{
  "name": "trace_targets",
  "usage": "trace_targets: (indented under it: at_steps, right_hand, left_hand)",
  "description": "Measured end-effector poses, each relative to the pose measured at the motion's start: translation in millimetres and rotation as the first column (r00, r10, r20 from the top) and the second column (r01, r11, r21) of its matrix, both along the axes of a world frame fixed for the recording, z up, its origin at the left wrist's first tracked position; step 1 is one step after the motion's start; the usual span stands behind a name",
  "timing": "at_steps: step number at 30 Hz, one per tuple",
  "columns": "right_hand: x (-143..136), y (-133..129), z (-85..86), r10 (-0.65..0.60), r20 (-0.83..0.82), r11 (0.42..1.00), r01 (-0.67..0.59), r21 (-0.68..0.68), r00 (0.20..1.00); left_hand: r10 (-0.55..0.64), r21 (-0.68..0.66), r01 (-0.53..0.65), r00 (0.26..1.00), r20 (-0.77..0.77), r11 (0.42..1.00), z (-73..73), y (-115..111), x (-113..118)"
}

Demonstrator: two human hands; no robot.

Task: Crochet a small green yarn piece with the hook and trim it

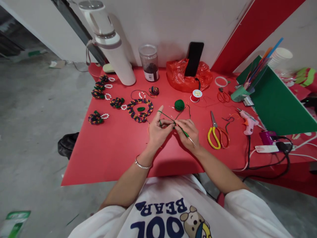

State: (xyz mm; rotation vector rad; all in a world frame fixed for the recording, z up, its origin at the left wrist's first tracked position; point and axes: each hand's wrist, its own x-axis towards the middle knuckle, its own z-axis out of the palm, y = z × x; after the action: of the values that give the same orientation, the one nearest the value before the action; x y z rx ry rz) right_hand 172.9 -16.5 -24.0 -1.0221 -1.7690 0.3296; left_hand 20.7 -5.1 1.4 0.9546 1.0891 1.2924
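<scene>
Green yarn (pixel 166 115) runs over the raised index finger of my left hand (pixel 158 132) and loops round another finger. The thumb and a fingertip of that hand pinch the yarn where a small green piece is mostly hidden by fingers. My right hand (pixel 188 134) grips a crochet hook (pixel 185 133) with a green handle, its tip meeting the yarn at the left fingertips. Just beyond the hands lies a green yarn ball (pixel 179 105). A multicoloured crocheted strip (pixel 131 114) curves round a small green leaf shape (pixel 141 109) to the left.
Several dark crocheted pieces with pearl loops (pixel 97 117) lie at the left. Scissors (pixel 214 132) and a pink glue gun (pixel 249 121) are on the right, near a power strip (pixel 267 148). A tall white flask (pixel 116 56), jar (pixel 149 62) and phone (pixel 194 59) stand at the back.
</scene>
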Motion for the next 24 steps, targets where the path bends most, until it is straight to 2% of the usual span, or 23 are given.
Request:
trace_targets:
  at_steps: [2,4,6,8,10,12,14,18,21,24]
  right_hand:
    - [0,-1,-0.8,-0.002,-0.007,1.0,0.002,-0.007,1.0]
    - [1,-1,-1.1,-0.003,-0.024,1.0,0.003,0.004,1.0]
    - [4,-1,0.1,0.022,-0.042,1.0,-0.021,0.024,0.999]
    - [8,0,3.3,0.087,-0.064,0.996,-0.086,0.019,0.994]
    - [14,4,8.0,0.18,-0.107,0.982,-0.185,-0.046,0.978]
    - [19,7,12.2,0.247,-0.155,0.954,-0.268,-0.134,0.956]
    - [21,10,13.6,0.267,-0.15,0.942,-0.291,-0.167,0.952]
    - [16,9,6.4,0.183,-0.002,0.981,-0.183,-0.058,0.983]
    - [8,6,-1.1,0.091,0.104,0.993,-0.099,0.067,0.99]
    - [5,2,-2.9,0.066,0.117,0.986,-0.083,0.146,0.991]
  left_hand:
    - [0.003,-0.028,-0.002,1.0,0.013,1.0,0.2,0,0]
    - [-0.022,-0.083,0.03,0.995,0.096,0.996,-0.4,1,-2]
    - [-0.1,-0.18,0.141,0.97,0.224,0.973,-1.2,3,-5]
    - [-0.182,-0.271,0.277,0.927,0.328,0.922,-1.7,5,-10]
    - [-0.222,-0.301,0.334,0.91,0.351,0.893,-1.6,7,-14]
    - [-0.199,-0.262,0.275,0.938,0.285,0.925,-0.9,7,-15]
    - [-0.133,-0.179,0.161,0.979,0.156,0.971,-0.3,6,-13]
    - [0.006,-0.03,-0.008,0.997,-0.072,1.0,-1.3,1,-3]
    - [-0.005,-0.033,0.004,1.0,-0.013,0.999,-3.0,0,1]
    - [-0.1,-0.135,0.129,0.975,0.2,0.983,-2.2,2,-4]
